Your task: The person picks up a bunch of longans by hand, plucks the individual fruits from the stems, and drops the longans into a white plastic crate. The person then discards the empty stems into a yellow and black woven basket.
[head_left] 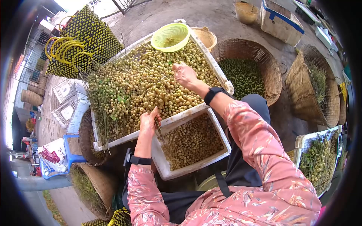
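A large white tray point(124, 139) is heaped with small round yellow-brown fruit point(151, 71), with stems and leaves at its left side. My left hand point(149, 119) is closed on a bunch of thin stems point(158, 130) at the tray's near edge. Over the fruit at the right, my right hand point(184, 75) has its fingers curled together; what they hold, if anything, is hidden. Below the tray stands a white foam box point(191, 168) with more loose fruit inside. A yellow-green colander point(171, 36) rests on the tray's far corner.
To the right stand a wicker basket point(273, 71) of green fruit and a tilted basket point(301, 86) with stems. A crate point(299, 150) of fruit sits lower right. Woven yellow-black bags point(94, 37), a blue stool point(71, 150) and a basket of stems point(98, 180) are at the left.
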`<state>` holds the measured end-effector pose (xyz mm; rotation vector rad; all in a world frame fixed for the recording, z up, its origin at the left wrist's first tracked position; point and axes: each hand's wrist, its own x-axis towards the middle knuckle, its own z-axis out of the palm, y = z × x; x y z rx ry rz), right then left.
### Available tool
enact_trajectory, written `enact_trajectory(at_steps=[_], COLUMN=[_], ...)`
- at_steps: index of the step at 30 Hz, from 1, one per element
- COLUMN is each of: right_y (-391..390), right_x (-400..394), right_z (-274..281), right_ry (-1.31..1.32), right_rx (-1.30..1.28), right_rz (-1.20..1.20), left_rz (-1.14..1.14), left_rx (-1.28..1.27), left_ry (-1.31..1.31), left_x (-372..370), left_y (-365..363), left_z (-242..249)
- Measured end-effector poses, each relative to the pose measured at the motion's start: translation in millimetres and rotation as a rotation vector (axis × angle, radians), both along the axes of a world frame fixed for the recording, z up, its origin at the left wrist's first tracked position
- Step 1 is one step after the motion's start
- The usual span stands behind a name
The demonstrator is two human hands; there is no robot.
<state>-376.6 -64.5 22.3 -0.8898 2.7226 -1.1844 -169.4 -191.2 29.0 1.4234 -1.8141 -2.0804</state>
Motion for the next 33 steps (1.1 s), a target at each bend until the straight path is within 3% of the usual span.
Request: enact_trajectory(at_steps=[7,8,10,12,14,16,18,20,21,24,27,30,33], right_y=[-51.9,-52.8,-52.0,-51.0,-39.3,-29.2,-23.5,-13.1,-5.6,2.4,2.1,7.4,21.8], right_x=[-15.7,-12.0,-22.2,-41.2,-50.0,-51.7,-46.3,-53.7,-55.3,-31.6,-41.6,-41.4,-25.6], right_z=[-34.0,-39.6,-40.3,-62.2,-52.9,-28.6,-13.5,-22.8,-27.4,5.2,-9.3,-23.8,-19.7], right_ry=[0.193,0.225,0.177,-0.105,-0.082,-0.620,-0.342,-0.661,-0.975,-0.989,-0.648,-0.180,0.067], right_rx=[0.318,0.193,0.225,-0.020,-0.128,-0.380,-0.395,-0.066,-0.405,-0.532,-0.361,0.130,0.255], right_rz=[0.284,0.239,0.267,0.245,0.241,0.118,0.109,0.294,0.461,0.224,0.190,0.096,0.212], left_rz=[-0.102,-0.110,0.083,0.241,0.359,0.466,0.481,0.455,0.429,0.376,0.257,0.289,0.279], left_rx=[-0.159,-0.158,-0.065,-0.030,0.053,0.122,0.164,0.200,0.204,0.185,0.069,0.428,0.387], left_ry=[-0.029,-0.017,0.228,0.304,0.353,0.402,0.374,0.336,0.330,0.390,0.374,0.224,0.268], left_x=[7.0,11.2,18.1,22.1,21.3,19.0,10.7,0.1,-4.2,-16.7,-19.1,-13.8,-12.7], left_y=[-8.0,-11.6,-24.3,-28.1,-32.2,-34.4,-27.3,-17.6,-13.6,-5.8,-3.7,-32.2,-20.3], left_z=[12.5,13.5,1.2,6.7,5.1,1.7,0.6,-2.3,-1.4,-3.5,0.3,-40.6,-27.7])
